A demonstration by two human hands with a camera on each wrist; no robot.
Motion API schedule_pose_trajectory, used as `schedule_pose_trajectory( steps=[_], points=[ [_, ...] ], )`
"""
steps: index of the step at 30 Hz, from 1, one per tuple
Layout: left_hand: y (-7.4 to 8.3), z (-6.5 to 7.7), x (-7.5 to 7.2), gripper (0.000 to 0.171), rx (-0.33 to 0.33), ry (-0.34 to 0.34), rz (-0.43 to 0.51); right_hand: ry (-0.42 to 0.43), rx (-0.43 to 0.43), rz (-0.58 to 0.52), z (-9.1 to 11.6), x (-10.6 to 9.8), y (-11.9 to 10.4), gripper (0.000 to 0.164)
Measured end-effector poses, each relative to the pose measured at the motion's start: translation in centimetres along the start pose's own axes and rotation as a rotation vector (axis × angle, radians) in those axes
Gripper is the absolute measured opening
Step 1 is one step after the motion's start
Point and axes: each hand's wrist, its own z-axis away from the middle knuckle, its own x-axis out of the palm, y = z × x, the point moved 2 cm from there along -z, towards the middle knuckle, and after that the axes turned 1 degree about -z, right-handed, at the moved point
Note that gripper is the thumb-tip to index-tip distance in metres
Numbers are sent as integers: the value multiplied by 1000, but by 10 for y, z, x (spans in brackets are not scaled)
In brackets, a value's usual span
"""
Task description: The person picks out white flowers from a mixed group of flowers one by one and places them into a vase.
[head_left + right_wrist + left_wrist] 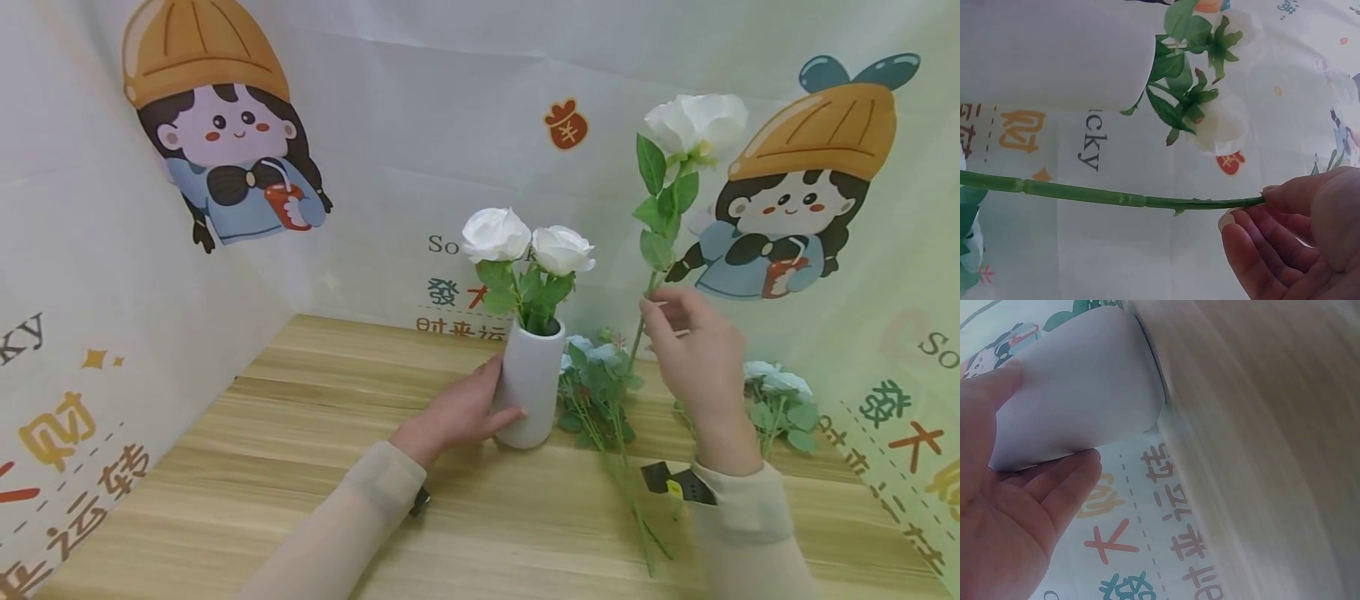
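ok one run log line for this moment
left hand: holds white cylindrical vase | right hand: pinches green-stemmed white rose, outside vase | vase: mouth up, two white roses inside | wood-grain tabletop: pale blue flowers

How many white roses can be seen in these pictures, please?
3. The left white rose and the right white rose stand in the white vase; the third white rose is held up by its stem in the right hand.

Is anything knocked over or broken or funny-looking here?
Nothing stands out. The vase looks upright, with the left hand holding it, and two white flowers stand in it. The right hand pinches another white flower by its stem. Blue flowers lie on the table; nothing looks broken or spilled.
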Motion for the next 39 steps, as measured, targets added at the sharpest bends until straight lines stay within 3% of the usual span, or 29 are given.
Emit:
schedule_pose_trajectory(
  steps=[7,13,20,27,31,33,39],
  points=[
    [-2,-1,1,94,7,1,-3,35,2,-48,-2,3,-13,25],
    [-1,-1,0,95,-2,-11,3,93,6,-168,-1,1,-25,25],
    [0,-2,-1,95,11,-6,2,279,-92,-433,1,-7,-38,18],
    [0,-2,-1,93,9,-5,18,421,-192,-597,3,-12,-47,16],
    [-1,-1,-1,94,9,-3,23,401,-199,-732,5,-9,-52,13],
    [-1,-1,-1,94,5,-3,25,364,-182,-748,5,-4,-52,10],
    [-1,-1,0,94,-1,-10,18,272,-178,-625,7,14,-48,10]
  ],
)
